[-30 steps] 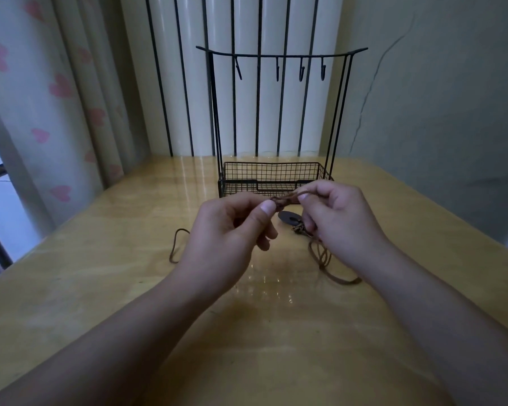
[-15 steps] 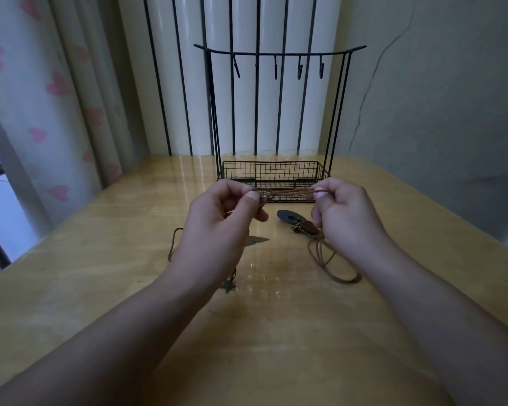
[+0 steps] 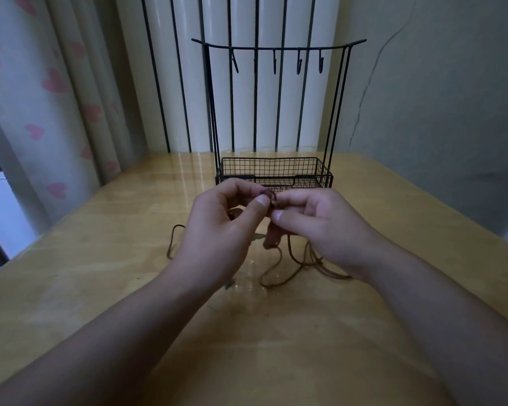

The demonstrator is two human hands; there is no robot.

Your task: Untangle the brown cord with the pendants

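A glossy yellow wooden surface (image 3: 100, 288) carries a black wire rack (image 3: 276, 171) with hooks, standing before white pipes and a heart-print curtain (image 3: 41, 98). Just in front of the rack, the left hand (image 3: 220, 230) and right hand (image 3: 314, 227) each pinch the brown cord (image 3: 279, 268); its loops trail on the surface below them. No writing is readable.

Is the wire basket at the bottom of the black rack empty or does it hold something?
It looks empty: through the wire basket mesh only bare grid shows; the hands hide its front edge.

Left hand (image 3: 217, 230) and right hand (image 3: 320, 227) pinch brown cord (image 3: 288, 268) above wooden table (image 3: 100, 273); loops trail below.
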